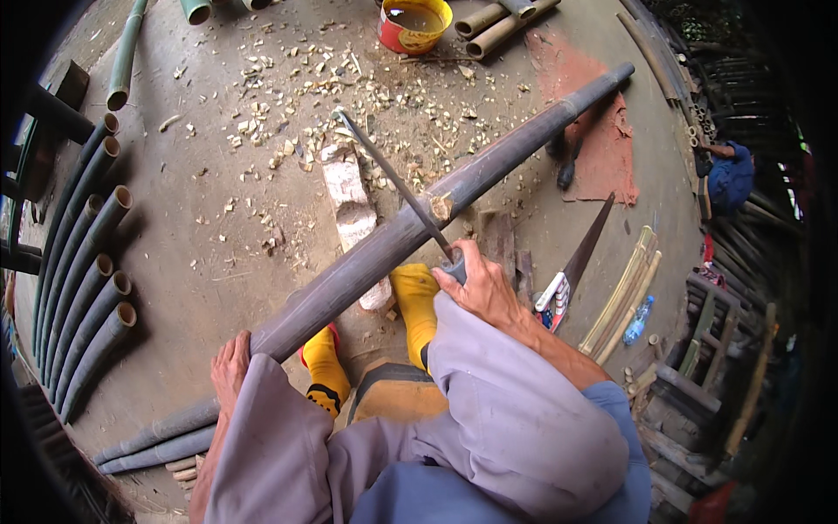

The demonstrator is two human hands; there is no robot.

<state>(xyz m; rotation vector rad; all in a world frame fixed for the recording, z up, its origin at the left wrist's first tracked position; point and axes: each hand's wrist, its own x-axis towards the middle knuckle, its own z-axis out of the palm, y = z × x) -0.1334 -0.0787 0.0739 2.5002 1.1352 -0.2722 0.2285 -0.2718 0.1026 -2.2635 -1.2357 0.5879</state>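
A thick dark bamboo pole (349, 278) slants across the middle, from near left to far right, lying over a pale notched wooden block (345, 183). My left hand (231, 367) grips the pole at its near end, beside my knee. In my right hand (480, 279) is a long-bladed knife (384, 166), its fingers closed round the handle. The narrow blade crosses above the pole, right by a light chopped patch (439, 207) in its side; whether blade and pole touch, I cannot tell.
A handsaw (587, 244) lies right of my hand, near split bamboo strips (621, 293) and a plastic bottle (638, 320). Cut bamboo tubes (96, 231) line the left. Chips litter the ground before a yellow-red bucket (415, 39). A person in blue (731, 179) is far right.
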